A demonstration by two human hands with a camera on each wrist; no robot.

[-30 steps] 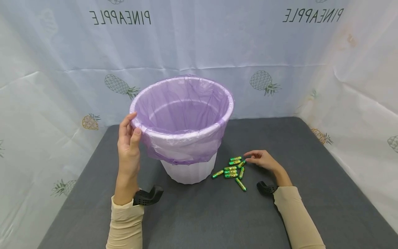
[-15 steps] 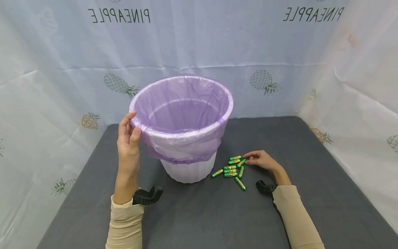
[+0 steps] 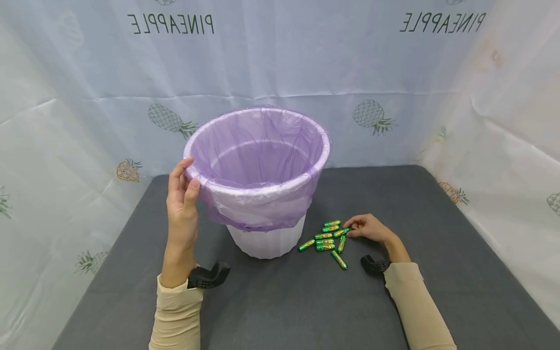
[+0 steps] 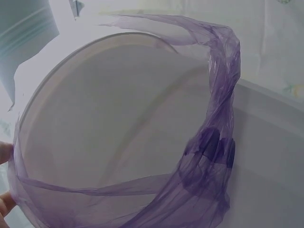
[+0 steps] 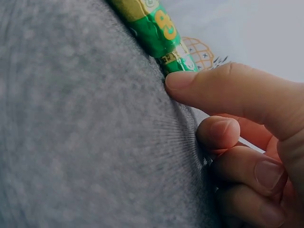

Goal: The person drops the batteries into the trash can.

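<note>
My left hand grips the rim of a white trash can, thumb outside and fingertips over the edge. A purple bag lines the can and folds down over its rim. In the left wrist view the liner bunches along one side, and fingers show at the left edge. On the table my right hand pinches the right end of a green and gold battery. The right wrist view shows the thumb against that battery's end, with another battery overlapping it.
Several more green and gold batteries lie in a loose group right of the can. One battery sits nearest the front. The dark grey table meets a pineapple-print curtain behind.
The battery at my right fingertips has turned flatter and shifted slightly right, its end now between thumb and finger. A neighbouring battery has shifted a little. The left hand has stayed on the rim.
</note>
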